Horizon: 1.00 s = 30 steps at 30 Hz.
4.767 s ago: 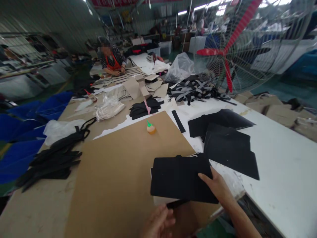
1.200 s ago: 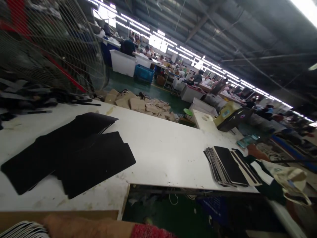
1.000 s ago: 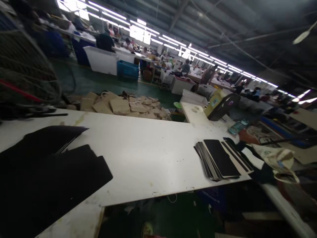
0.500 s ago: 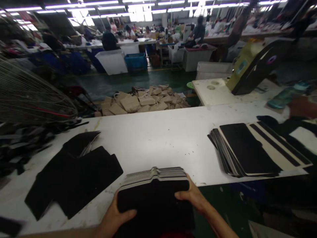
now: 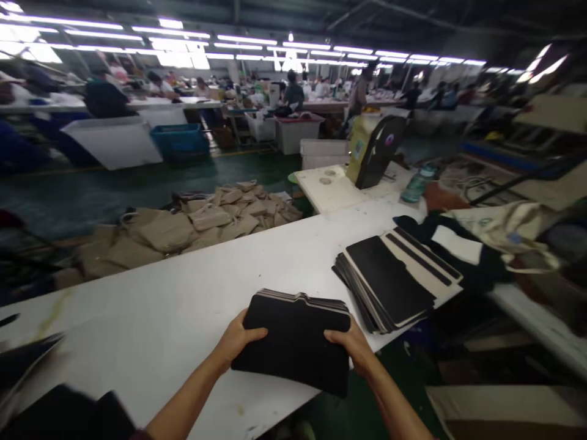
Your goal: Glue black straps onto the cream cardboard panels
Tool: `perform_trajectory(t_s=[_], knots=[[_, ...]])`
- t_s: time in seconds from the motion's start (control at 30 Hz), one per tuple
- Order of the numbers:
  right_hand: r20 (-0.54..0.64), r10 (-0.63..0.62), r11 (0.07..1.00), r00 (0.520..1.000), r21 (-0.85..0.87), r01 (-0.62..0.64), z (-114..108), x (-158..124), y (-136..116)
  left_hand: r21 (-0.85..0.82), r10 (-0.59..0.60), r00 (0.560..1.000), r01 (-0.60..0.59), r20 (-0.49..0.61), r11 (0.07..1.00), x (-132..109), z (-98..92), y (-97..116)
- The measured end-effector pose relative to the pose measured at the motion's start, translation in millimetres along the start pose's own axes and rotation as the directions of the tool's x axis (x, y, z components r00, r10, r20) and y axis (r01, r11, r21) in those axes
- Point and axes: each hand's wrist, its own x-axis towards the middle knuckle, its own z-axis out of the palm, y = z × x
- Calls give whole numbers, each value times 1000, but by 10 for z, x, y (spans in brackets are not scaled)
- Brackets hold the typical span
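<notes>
Between my two hands is a stack of black panels with pale edges and a small notch along the far side. My left hand grips its left end, thumb on top and fingers hidden beneath. The right end is clasped by my right hand in the same way. The stack is tilted over the white table, near its front edge. To the right lies a fanned pile of similar black panels, with pale and dark-striped pieces on its far side.
More black pieces lie at the lower left. Beyond the table is a heap of beige bundles on the floor. A yellow-and-black machine and a teal bottle stand at the back right, near dark cloth. People sit and stand in the background.
My view has turned right. Both hands have carried the stack forward and toward the right-hand pile, and its far edges now look more tightly aligned.
</notes>
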Motion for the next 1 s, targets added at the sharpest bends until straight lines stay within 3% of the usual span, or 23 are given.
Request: perform_trajectory(t_s=[0.17,0.3,0.57,0.83,1.0], knots=[[-112,29,999,993,29,-26,33,237,198,80,-95,993,90,70,993,424,-11,-30],[-123,21,999,992,44,-15,35,280,266,107,-84,992,74,92,992,573,-66,-71],[-120,44,996,992,83,-34,67,184,215,45,-11,997,7,77,999,552,-97,-154],[-147,70,997,987,43,-65,90,152,204,-23,-25,994,28,109,999,611,-145,-303],[-194,75,993,978,100,-56,209,55,165,-47,-35,985,44,169,998,656,-197,-289]])
